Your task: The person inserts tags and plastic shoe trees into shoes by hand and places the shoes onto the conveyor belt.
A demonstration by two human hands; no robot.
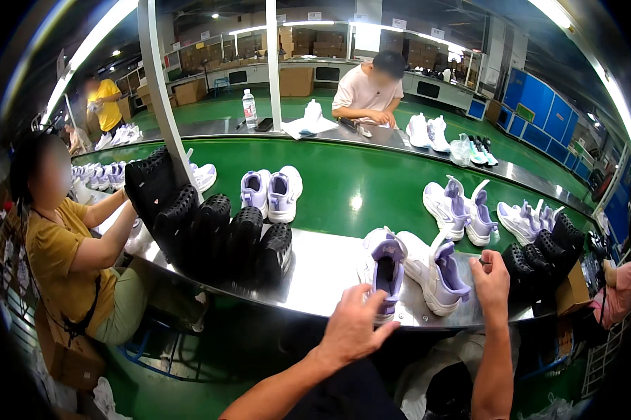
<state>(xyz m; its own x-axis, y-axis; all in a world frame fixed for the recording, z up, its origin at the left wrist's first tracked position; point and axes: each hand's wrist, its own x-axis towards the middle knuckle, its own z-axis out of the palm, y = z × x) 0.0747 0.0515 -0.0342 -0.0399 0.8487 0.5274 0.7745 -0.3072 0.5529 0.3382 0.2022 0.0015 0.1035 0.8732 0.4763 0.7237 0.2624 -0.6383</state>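
White-and-lilac sneakers (427, 281) stand on the metal ledge (320, 262), near its edge; a careless nudge could topple one. Left hand (352, 323), fingers loosely spread, grips nothing visible; right hand (493, 281) curls, contents indeterminable.

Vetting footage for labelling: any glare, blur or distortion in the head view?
Head view: the fisheye bows the belt and blackens the corners; strip lamps are blown out; a glare spot sits on the belt, bright reflections on the metal ledge; co-workers' faces are blurred; left hand and right hand look fairly sharp.
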